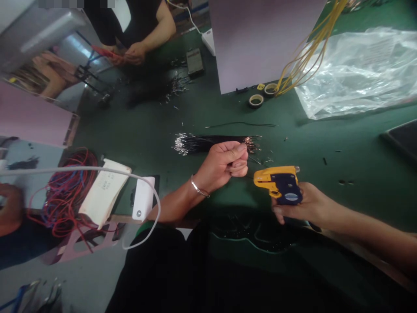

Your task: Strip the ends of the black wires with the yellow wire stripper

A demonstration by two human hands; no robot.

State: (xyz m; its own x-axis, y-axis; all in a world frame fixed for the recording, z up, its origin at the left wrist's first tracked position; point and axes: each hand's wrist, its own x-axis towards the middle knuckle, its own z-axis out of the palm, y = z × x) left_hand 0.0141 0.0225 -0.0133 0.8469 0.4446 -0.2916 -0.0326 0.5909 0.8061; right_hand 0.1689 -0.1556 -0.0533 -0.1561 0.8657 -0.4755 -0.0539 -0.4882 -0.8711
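My right hand (302, 202) is wrapped round a yellow and dark blue hand tool (286, 187), its jaws pointing left. To its left my left hand (230, 161), with a bracelet at the wrist, is closed in a pinch; a thin dark wire seems to run from its fingers toward the tool, but it is hard to make out. Just beyond my left hand lies a bundle of black wires (202, 143) with silvery ends at the left and copper-coloured ends at the right. A single black wire (241, 123) rests behind the bundle.
Two tape rolls (256, 101), yellow wires (312, 61) and a plastic bag (361, 74) are at the back right. Red and blue wires (70, 191), a white box (106, 191) and a white device with a cable (143, 198) lie left. Another person's hands (135, 53) hold something red at the back left.
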